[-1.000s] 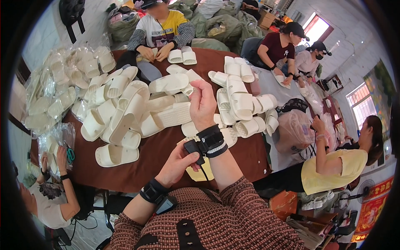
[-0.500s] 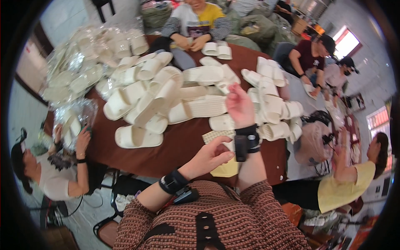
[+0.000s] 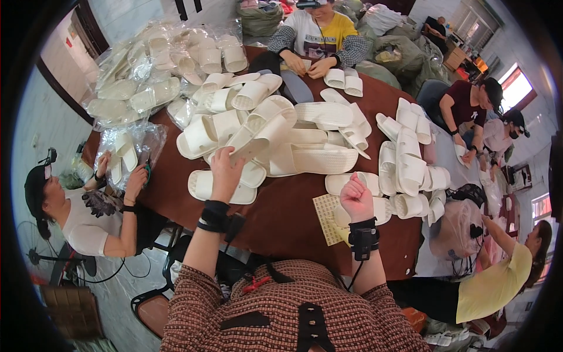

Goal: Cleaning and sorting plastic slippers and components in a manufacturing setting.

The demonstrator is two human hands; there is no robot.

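The left hand (image 3: 226, 170) reaches forward over the near edge of the round dark-brown surface (image 3: 287, 217), its fingers closed around the end of a cream-white foam slipper (image 3: 258, 138) that lies tilted at the near side of the heap. Just below that hand, a flat cream-white slipper sole (image 3: 202, 186) rests on the surface near its left edge. The right hand (image 3: 356, 199) hovers above the near right part of the surface, curled into a loose fist; whether it holds anything small I cannot tell. Directly under it lies a pale yellow sheet of small stickers (image 3: 327, 217), partly tucked beneath another white slipper (image 3: 340, 183). Both wrists carry black straps.

The middle of the surface is covered by a loose heap of cream-white slippers (image 3: 305, 135), some soles up, some crossed over one another. At the right edge a stack of paired white slippers (image 3: 407, 164) stands close together. At the far left edge clear plastic bags of packed slippers (image 3: 146, 70) are piled.

A person in a white top (image 3: 82, 217) sits at the left edge holding a bag. A person in a yellow-and-white shirt (image 3: 316, 29) sits at the far edge, and more people sit along the right edge.
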